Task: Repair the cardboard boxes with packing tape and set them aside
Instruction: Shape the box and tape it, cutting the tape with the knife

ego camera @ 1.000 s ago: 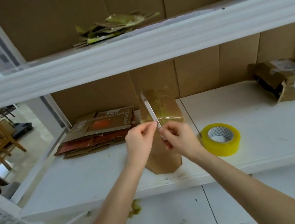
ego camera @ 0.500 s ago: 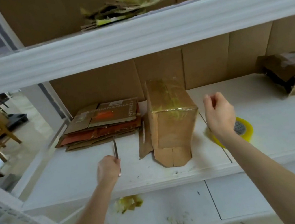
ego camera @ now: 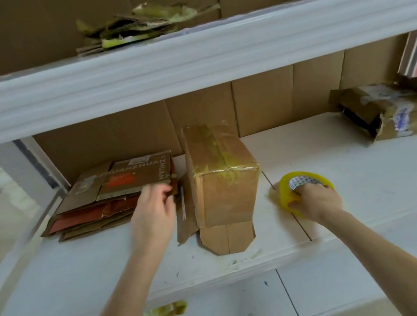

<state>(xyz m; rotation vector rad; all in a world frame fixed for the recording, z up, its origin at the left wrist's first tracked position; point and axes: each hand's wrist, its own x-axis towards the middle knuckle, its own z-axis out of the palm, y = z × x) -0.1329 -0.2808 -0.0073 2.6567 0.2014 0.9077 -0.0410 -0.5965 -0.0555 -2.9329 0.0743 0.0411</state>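
My right hand grips the yellow packing tape roll, fingers hooked into its core, on the white shelf. My left hand has loosely curled fingers at the near right corner of the flattened cardboard stack; I cannot tell if it holds anything. Between my hands stands the taped cardboard box. A torn box lies far right.

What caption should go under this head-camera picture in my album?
Right hand grips the yellow tape roll while the left hand is at the flattened boxes beside an upright taped box.
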